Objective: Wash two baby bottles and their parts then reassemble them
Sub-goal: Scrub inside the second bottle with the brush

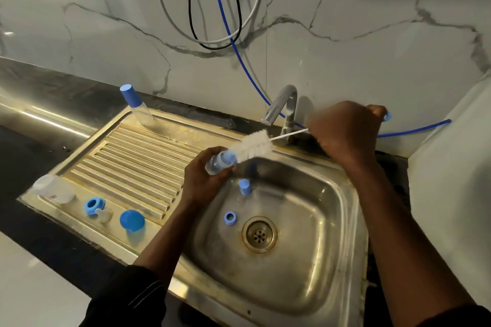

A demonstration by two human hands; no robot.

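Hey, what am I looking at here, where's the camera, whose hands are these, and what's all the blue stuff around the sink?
No machine here: a person works with bare hands, and the single picture comes from a camera on their head, looking down. The left hand holds a small clear bottle above the sink. The right hand grips a white bottle brush, its tip at the bottle's mouth. In the basin lie a blue ring and a blue cap. On the draining board sit a second blue ring, a blue dome-shaped cap and, at the back, a blue-topped standing bottle.
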